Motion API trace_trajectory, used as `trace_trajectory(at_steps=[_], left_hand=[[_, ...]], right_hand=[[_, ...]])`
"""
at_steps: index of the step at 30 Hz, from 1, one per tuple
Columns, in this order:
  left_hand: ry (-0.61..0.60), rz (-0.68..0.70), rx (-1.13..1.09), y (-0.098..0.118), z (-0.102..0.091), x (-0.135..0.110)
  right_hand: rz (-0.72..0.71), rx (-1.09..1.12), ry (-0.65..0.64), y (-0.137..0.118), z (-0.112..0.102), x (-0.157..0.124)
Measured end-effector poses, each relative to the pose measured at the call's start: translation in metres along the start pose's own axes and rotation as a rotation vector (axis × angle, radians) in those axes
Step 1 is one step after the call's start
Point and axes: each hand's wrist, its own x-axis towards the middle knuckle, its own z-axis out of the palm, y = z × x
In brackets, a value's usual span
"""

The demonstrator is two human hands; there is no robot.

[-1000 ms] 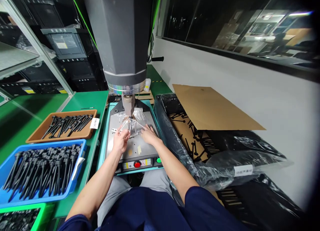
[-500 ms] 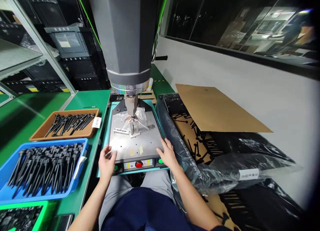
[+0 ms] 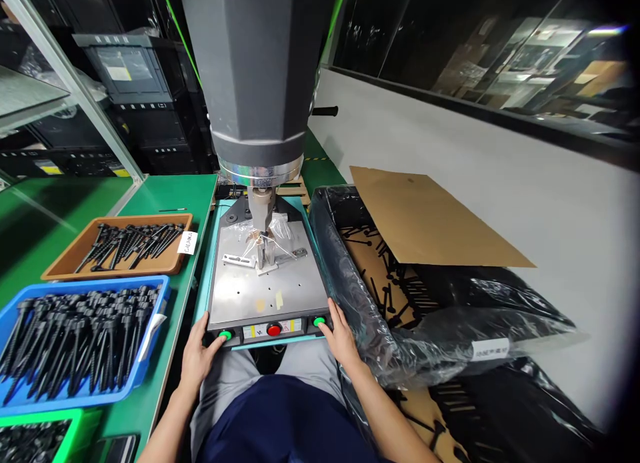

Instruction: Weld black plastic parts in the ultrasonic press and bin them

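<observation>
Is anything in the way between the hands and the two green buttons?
Nothing visible is. The left hand has its thumb right beside the left green button, and the right hand has its thumb beside the right green button, both on the front panel. The red button sits between them, untouched.

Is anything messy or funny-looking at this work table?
Mostly tidy. The cardboard sheet lies crooked over the bag-lined box, with black parts scattered loose beneath it, unlike those lined up in the blue tray. Crumpled clear plastic sits around the fixture under the press.
</observation>
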Motion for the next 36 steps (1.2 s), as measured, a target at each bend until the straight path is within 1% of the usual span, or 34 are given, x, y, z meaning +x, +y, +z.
trace_trajectory(at_steps=[4,8,9,11,14,16,18,21,23,25,27,28,31,32,34,36], left_hand=[[0.019,-0.005,-0.026,0.006,-0.002,0.002],[-0.050,-0.011,-0.014,0.007,-0.009,0.003],[-0.048,-0.012,-0.017,0.008,-0.011,0.003],[0.025,-0.020,-0.025,0.014,-0.015,0.001],[0.201,-0.027,-0.063,0.034,-0.018,0.002],[0.227,-0.053,-0.183,0.053,-0.014,0.006],[0.192,-0.104,-0.375,0.072,-0.006,0.015],[0.109,-0.160,-0.623,0.100,0.012,0.033],[0.026,-0.203,-0.752,0.118,0.025,0.047],[-0.063,-0.280,-0.892,0.133,0.036,0.061],[-0.134,-0.359,-1.030,0.147,0.045,0.075],[-0.161,-0.382,-1.081,0.154,0.049,0.081],[-0.190,-0.384,-1.160,0.169,0.057,0.099],[-0.188,-0.379,-1.174,0.173,0.059,0.103],[-0.176,-0.378,-1.202,0.181,0.061,0.109],[-0.150,-0.394,-1.225,0.187,0.063,0.113]], right_hand=[[0.020,0.016,-0.006,-0.004,0.000,0.000],[0.039,0.047,-0.056,-0.004,-0.004,0.000],[0.048,0.052,-0.067,-0.004,-0.005,0.000],[0.060,0.054,-0.079,-0.005,-0.006,0.000],[0.051,0.051,-0.078,-0.005,-0.005,-0.001],[0.043,0.045,-0.072,-0.006,-0.005,-0.001],[0.038,0.045,-0.068,-0.007,-0.005,-0.001],[0.042,0.063,-0.079,-0.009,-0.006,0.000],[0.048,0.079,-0.085,-0.010,-0.008,0.000],[0.053,0.087,-0.078,-0.013,-0.011,0.001],[0.052,0.088,-0.034,-0.019,-0.016,0.003],[0.045,0.090,0.009,-0.022,-0.019,0.004],[0.000,0.131,0.173,-0.040,-0.026,0.010],[-0.014,0.171,0.208,-0.046,-0.027,0.013],[-0.019,0.301,0.199,-0.060,-0.025,0.022],[0.003,0.477,0.118,-0.074,-0.018,0.036]])
